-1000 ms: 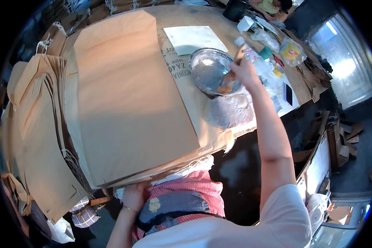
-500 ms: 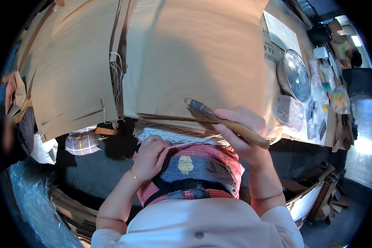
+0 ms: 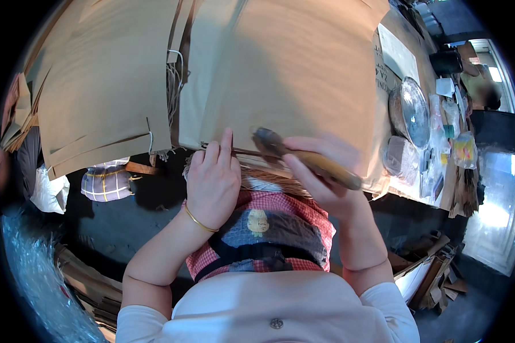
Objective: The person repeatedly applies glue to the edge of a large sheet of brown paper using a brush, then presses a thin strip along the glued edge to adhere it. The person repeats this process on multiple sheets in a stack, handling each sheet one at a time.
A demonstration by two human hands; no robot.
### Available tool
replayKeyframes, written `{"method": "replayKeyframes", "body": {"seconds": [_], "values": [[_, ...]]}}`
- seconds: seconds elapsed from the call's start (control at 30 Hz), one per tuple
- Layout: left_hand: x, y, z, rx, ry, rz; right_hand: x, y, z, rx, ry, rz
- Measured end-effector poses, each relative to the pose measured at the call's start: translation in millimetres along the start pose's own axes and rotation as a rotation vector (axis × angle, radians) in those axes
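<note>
My left hand [image 3: 213,186] lies over the near edge of a stack of brown paper sheets [image 3: 303,74], fingers stretched out and the index pointing away from me. Gripped in my right hand [image 3: 333,150] is a wooden-handled tool [image 3: 267,141] with a dark head, tilted to the left above the same edge. Motion blurs both the hand and the tool. Just below the edge, a bundle of thin white and brown cords [image 3: 263,183] lies across my lap on a red checked apron [image 3: 320,228]. My left hand hides part of the bundle.
Another paper stack [image 3: 109,80] lies left, with white cords [image 3: 174,74] in the gap between stacks. To the right are a round metal pan [image 3: 416,114], a plastic-wrapped block [image 3: 401,154] and plastic bags [image 3: 463,150]. Cardboard pieces [image 3: 440,274] stand low at right.
My left hand has moved up from the cords onto the paper's edge, its pinch on a white cord released and its fingers straightened. The tool in my right hand has shifted slightly left.
</note>
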State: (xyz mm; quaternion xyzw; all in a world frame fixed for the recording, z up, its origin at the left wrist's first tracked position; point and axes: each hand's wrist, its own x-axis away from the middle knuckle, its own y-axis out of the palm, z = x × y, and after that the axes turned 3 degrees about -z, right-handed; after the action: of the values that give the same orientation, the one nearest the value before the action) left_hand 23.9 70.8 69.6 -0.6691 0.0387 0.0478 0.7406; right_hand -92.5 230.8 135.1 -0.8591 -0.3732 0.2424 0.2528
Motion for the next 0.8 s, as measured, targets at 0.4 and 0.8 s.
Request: {"method": "replayKeyframes", "body": {"seconds": [0.4,0.8], "values": [[-4.4,6.2,3.5,-0.004,0.019,-0.088,62.9,-56.4,67.1,0.133,0.457,0.297],[-9.8,-3.4,13.7,0.004,-0.021,-0.16,97.2,-127.7,84.4,-0.349,0.428,0.498]]}}
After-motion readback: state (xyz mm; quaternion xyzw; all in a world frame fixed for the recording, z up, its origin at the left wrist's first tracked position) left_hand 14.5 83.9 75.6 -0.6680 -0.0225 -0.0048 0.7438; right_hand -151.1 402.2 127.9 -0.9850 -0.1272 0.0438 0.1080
